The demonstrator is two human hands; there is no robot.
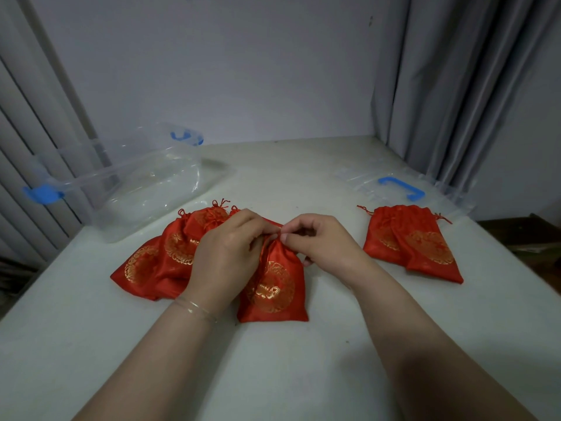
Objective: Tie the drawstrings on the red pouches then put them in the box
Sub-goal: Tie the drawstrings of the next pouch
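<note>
A red pouch (274, 287) with a gold round pattern lies on the table in front of me, its neck gathered tight. My left hand (230, 250) and my right hand (318, 241) meet at that neck, fingers curled and pinching the red drawstrings. A pile of several red pouches (164, 253) lies to the left, partly hidden behind my left hand. Two more red pouches (413, 244) lie overlapped to the right. The clear plastic box (127, 189) with blue latches stands open at the back left, with no pouch visible inside.
The box's clear lid (403, 189) with a blue handle lies flat at the back right, near the table edge. Grey curtains hang on both sides and a pale wall closes the back. The white table (273, 375) extends toward me.
</note>
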